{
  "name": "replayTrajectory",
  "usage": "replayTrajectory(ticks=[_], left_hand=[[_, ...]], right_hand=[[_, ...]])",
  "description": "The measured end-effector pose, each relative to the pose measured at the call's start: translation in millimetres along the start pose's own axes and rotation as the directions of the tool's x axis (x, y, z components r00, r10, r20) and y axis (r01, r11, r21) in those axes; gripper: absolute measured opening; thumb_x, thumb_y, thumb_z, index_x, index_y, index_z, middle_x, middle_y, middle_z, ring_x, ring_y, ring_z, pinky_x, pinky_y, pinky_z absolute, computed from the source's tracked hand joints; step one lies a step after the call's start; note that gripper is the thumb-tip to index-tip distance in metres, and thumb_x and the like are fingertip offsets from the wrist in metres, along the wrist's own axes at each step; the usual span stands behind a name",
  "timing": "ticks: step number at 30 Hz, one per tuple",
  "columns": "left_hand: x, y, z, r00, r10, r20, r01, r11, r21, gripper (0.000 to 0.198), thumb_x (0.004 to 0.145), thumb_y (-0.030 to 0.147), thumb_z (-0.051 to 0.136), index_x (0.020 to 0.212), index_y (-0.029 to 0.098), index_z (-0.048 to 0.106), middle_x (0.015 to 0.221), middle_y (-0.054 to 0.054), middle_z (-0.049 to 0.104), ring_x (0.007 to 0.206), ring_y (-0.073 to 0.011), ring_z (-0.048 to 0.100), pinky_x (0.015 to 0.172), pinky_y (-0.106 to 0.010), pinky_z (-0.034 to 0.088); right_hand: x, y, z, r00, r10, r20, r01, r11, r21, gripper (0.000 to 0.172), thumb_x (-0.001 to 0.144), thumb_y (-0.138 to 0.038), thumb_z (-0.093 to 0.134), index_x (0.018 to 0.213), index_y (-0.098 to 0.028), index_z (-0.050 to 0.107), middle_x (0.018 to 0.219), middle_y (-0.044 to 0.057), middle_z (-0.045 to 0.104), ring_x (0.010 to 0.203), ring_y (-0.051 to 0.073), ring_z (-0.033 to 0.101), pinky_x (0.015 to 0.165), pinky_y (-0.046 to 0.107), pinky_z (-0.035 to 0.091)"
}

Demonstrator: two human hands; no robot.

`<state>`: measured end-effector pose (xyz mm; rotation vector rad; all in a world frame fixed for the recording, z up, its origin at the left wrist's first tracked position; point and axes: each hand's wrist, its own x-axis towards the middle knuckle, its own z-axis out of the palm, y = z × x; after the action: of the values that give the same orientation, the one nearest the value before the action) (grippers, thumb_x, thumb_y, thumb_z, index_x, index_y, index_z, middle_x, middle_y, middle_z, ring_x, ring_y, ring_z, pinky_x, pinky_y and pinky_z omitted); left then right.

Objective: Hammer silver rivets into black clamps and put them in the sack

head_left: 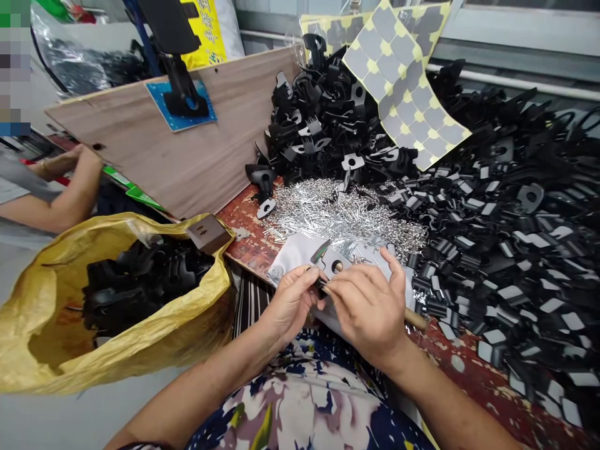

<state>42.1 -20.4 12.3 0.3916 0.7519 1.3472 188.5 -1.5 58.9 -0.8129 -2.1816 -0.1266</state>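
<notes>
Pinching one black plastic clip (334,265) between both hands, left hand (288,303) steadies while right hand (370,309) grips it, perhaps fitting a pin from the near pile of metal pins (342,215).

I see a black plastic clip (334,265) with a grey pad, tilted, just in front of the metal pin pile (342,215).

Matt black plastic clips (506,206) heaped at two o'clock; shiny metal pins (337,215) at twelve; crinkled glossy yellow plastic bag (140,337) at nine; smooth wood-grain board (187,156) behind.
</notes>
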Motion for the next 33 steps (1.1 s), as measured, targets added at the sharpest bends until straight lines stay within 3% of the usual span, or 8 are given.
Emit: replayTrajectory(ticks=[4, 12, 17, 20, 23, 28, 30, 33], left_hand=[[1.2, -4.1, 3.0, 0.997, 0.060, -0.040, -0.061, 0.998, -0.021, 0.023, 0.077, 0.033, 0.085, 0.077, 0.015, 0.071, 0.070, 0.001, 0.061, 0.058, -0.0094, 0.053, 0.053, -0.020, 0.049], [-18.0, 8.6, -4.2, 1.000, -0.002, 0.026, 0.001, 0.999, 0.036, 0.033, 0.078, 0.042, 0.084, 0.091, 0.016, 0.068, 0.086, -0.001, 0.063, 0.067, -0.0107, 0.057, 0.060, -0.022, 0.055], [-44.1, 22.6, -34.3, 0.976, 0.216, -0.021, -0.167, 0.808, 0.564, 0.048, 0.080, 0.033, 0.083, 0.123, 0.026, 0.061, 0.105, -0.002, 0.066, 0.081, -0.0149, 0.063, 0.064, -0.021, 0.053], [-53.5, 38.3, -56.2, 0.965, 0.245, -0.096, -0.068, 0.586, 0.808, 0.041, 0.097, 0.046, 0.061, 0.130, 0.023, 0.064, 0.101, -0.006, 0.069, 0.083, -0.0184, 0.062, 0.062, -0.023, 0.051], [-48.8, 39.3, -68.2, 0.975, 0.168, -0.146, 0.031, 0.547, 0.837, 0.051, 0.098, 0.057, 0.048, 0.124, 0.018, 0.069, 0.081, -0.004, 0.066, 0.066, -0.0179, 0.056, 0.051, -0.024, 0.043], [-21.0, 6.2, -64.3, 0.964, 0.258, -0.062, -0.062, 0.445, 0.893, 0.045, 0.098, 0.049, 0.046, 0.110, 0.016, 0.075, 0.063, 0.001, 0.057, 0.061, -0.0174, 0.053, 0.060, -0.027, 0.040], [-14.0, -3.9, -62.5, 0.956, 0.290, -0.044, -0.076, 0.389, 0.918, 0.045, 0.100, 0.047, 0.044, 0.097, 0.017, 0.077, 0.061, 0.002, 0.054, 0.063, -0.0176, 0.055, 0.063, -0.027, 0.040], [-11.7, -9.5, -63.5, 0.949, 0.312, -0.043, -0.067, 0.335, 0.940, 0.048, 0.102, 0.047, 0.038, 0.089, 0.019, 0.074, 0.060, 0.003, 0.051, 0.060, -0.0168, 0.053, 0.062, -0.027, 0.037]], right_hand=[[-1.7, -3.5, 7.9, 0.996, -0.093, 0.018, 0.094, 0.992, -0.086, 0.016, 0.097, -0.009, 0.055, 0.091, -0.019, 0.066, 0.085, -0.001, 0.076, 0.083, 0.015, 0.067, 0.119, 0.051, 0.028], [-6.0, 6.4, 9.9, 0.998, 0.069, 0.006, -0.070, 0.991, 0.110, 0.015, 0.097, -0.016, 0.059, 0.084, -0.022, 0.061, 0.081, -0.004, 0.073, 0.080, 0.014, 0.064, 0.114, 0.049, 0.032], [-14.9, 7.2, 16.9, 0.978, 0.011, 0.206, -0.048, 0.984, 0.174, 0.013, 0.100, -0.017, 0.054, 0.094, -0.023, 0.063, 0.086, -0.002, 0.072, 0.083, 0.016, 0.064, 0.108, 0.044, 0.037], [-30.2, 38.1, 7.7, 0.908, 0.108, 0.406, -0.102, 0.994, -0.038, 0.013, 0.099, -0.023, 0.056, 0.109, -0.018, 0.063, 0.096, 0.008, 0.070, 0.088, 0.022, 0.063, 0.085, 0.038, 0.047], [-48.6, 75.1, -8.2, 0.766, 0.342, 0.544, -0.138, 0.914, -0.381, 0.013, 0.093, -0.031, 0.064, 0.092, -0.018, 0.061, 0.090, 0.011, 0.066, 0.085, 0.027, 0.063, 0.071, 0.037, 0.045], [-73.0, 90.1, -29.9, 0.542, 0.479, 0.690, -0.307, 0.878, -0.368, 0.018, 0.098, -0.030, 0.053, 0.112, -0.020, 0.059, 0.068, -0.001, 0.063, 0.057, 0.021, 0.062, 0.054, 0.030, 0.040], [-78.9, 81.9, -39.7, 0.606, 0.408, 0.683, -0.332, 0.910, -0.249, 0.034, 0.102, -0.029, 0.048, 0.135, -0.022, 0.054, 0.070, -0.001, 0.067, 0.057, 0.021, 0.065, 0.056, 0.030, 0.044], [-84.2, 65.6, -51.7, 0.796, 0.244, 0.553, -0.268, 0.963, -0.040, 0.049, 0.105, -0.027, 0.045, 0.154, -0.031, 0.042, 0.100, 0.004, 0.074, 0.077, 0.018, 0.072, 0.066, 0.026, 0.051]])
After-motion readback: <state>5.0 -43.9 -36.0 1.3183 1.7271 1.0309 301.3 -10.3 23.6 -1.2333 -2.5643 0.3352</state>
